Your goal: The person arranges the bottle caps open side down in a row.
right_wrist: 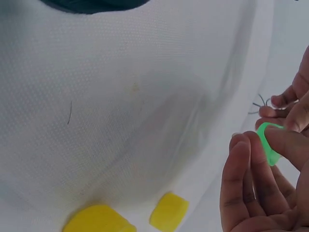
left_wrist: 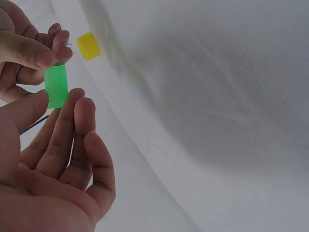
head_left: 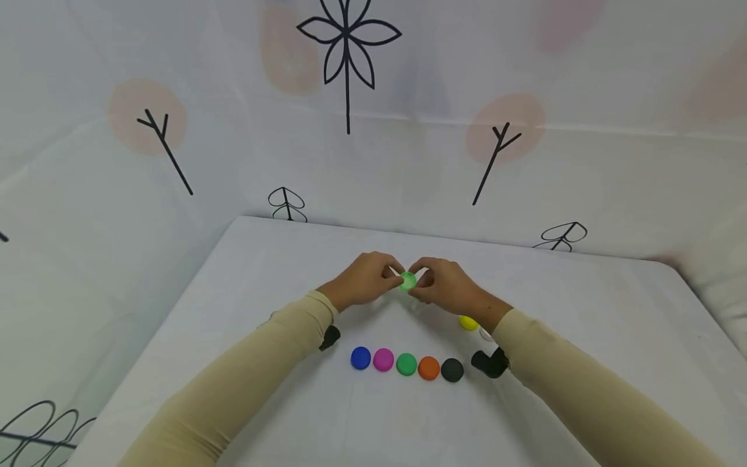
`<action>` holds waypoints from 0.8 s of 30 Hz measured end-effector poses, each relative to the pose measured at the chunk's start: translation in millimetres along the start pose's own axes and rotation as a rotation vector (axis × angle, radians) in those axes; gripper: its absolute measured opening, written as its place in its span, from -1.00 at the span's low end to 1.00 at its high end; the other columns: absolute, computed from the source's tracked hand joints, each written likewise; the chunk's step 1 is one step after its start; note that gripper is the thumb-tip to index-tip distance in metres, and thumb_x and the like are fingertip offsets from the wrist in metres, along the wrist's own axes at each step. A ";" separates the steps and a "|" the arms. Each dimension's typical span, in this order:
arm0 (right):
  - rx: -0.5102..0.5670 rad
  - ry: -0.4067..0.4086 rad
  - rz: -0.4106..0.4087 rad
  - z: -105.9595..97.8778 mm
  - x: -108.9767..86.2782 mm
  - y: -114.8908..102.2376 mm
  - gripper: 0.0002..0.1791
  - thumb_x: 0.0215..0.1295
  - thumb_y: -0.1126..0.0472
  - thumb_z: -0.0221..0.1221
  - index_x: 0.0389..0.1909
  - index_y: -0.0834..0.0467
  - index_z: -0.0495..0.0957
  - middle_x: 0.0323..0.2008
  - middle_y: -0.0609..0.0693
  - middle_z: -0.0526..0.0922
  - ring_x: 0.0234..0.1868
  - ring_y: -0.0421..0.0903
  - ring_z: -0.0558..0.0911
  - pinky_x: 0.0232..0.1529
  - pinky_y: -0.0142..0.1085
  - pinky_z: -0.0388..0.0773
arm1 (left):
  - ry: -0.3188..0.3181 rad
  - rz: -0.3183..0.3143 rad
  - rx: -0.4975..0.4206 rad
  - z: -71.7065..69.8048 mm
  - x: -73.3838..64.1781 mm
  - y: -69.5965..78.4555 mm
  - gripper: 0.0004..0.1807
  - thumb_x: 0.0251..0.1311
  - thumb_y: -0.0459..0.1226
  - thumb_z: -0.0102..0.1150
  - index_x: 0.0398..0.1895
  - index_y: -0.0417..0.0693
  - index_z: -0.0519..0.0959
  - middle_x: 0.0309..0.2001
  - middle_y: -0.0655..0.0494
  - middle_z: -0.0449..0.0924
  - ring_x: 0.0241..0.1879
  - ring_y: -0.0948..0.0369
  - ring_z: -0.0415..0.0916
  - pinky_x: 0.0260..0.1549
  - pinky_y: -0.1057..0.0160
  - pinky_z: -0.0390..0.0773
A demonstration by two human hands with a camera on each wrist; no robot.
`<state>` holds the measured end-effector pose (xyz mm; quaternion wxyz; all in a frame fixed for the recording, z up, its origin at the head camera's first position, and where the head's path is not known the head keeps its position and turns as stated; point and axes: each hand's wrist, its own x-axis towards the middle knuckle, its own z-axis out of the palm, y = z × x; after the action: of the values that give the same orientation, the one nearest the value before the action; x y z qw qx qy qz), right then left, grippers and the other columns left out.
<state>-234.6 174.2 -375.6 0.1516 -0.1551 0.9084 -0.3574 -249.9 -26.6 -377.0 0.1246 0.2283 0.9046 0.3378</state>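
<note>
A small light green round cap (head_left: 408,281) is held up between both hands above the far middle of the white table. My left hand (head_left: 369,277) pinches its left side between thumb and fingers; in the left wrist view the cap (left_wrist: 56,87) shows its straight side. My right hand (head_left: 448,285) grips the cap from the right with thumb and fingertips. In the right wrist view, part of the cap (right_wrist: 269,142) is hidden behind the thumb. Under the right forearm lie a yellow round piece (head_left: 468,322) and a partly hidden whitish one (head_left: 486,334).
Nearer on the table (head_left: 373,421) is a row of round pieces: blue (head_left: 360,358), magenta (head_left: 383,360), green (head_left: 406,364), orange (head_left: 428,368) and black (head_left: 452,370). Two yellow pieces show in the right wrist view, one a block (right_wrist: 169,211). A patterned white cloth (head_left: 403,162) hangs behind.
</note>
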 end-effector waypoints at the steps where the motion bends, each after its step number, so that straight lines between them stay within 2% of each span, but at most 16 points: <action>1: 0.013 -0.004 0.004 -0.4 -0.2 0.3 -0.58 0.30 0.22 0.32 0.15 0.16 0.50 -0.26 0.10 0.77 -0.29 -0.02 0.73 -0.21 -0.25 0.68 | 0.005 -0.001 -0.001 -0.2 -0.2 0.1 -0.73 0.37 -0.19 0.21 0.06 -0.07 0.64 -0.22 0.10 0.74 -0.31 0.27 0.60 -0.37 0.36 0.56; 7: 0.118 -0.032 0.026 -2.4 -2.4 3.1 -0.60 0.43 0.13 0.18 0.20 0.17 0.46 -0.15 0.17 0.77 -0.22 0.03 0.76 -0.13 -0.21 0.71 | 0.029 0.008 0.017 -0.1 -2.4 2.1 -0.70 0.32 -0.19 0.28 0.06 -0.07 0.65 -0.20 0.12 0.76 -0.23 0.29 0.65 -0.29 0.37 0.62; 13: 0.224 -0.045 0.037 -5.1 -5.2 5.0 -0.56 0.53 0.02 0.05 0.22 0.24 0.46 -0.06 0.24 0.74 -0.15 0.10 0.76 -0.08 -0.19 0.70 | 0.061 0.059 0.059 -0.2 -5.1 5.0 -0.71 0.26 -0.20 0.34 0.01 -0.06 0.67 -0.19 0.14 0.77 -0.18 0.30 0.68 -0.18 0.39 0.64; 18: 0.271 -0.052 0.042 -4.5 -6.5 5.4 -0.56 0.51 -0.01 0.07 0.17 0.25 0.51 -0.04 0.26 0.73 -0.12 0.11 0.76 -0.07 -0.19 0.70 | 0.079 0.104 0.080 0.2 -8.3 7.3 -0.74 0.22 -0.22 0.38 -0.05 -0.04 0.67 -0.21 0.17 0.76 -0.19 0.30 0.66 -0.11 0.34 0.63; 24: 0.260 -0.045 0.029 -1.9 -8.2 6.8 -0.58 0.47 0.02 0.14 0.17 0.21 0.51 -0.03 0.26 0.72 -0.10 0.10 0.75 -0.04 -0.16 0.69 | 0.087 0.120 0.115 2.4 -9.8 5.9 -0.78 0.21 -0.20 0.39 -0.10 0.03 0.66 -0.19 0.23 0.73 -0.17 0.29 0.61 -0.11 0.36 0.60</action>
<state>-229.1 183.3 -377.7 0.1962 -0.1288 0.8530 -0.4662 -238.6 -26.3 -374.2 0.0516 0.2742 0.9116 0.3020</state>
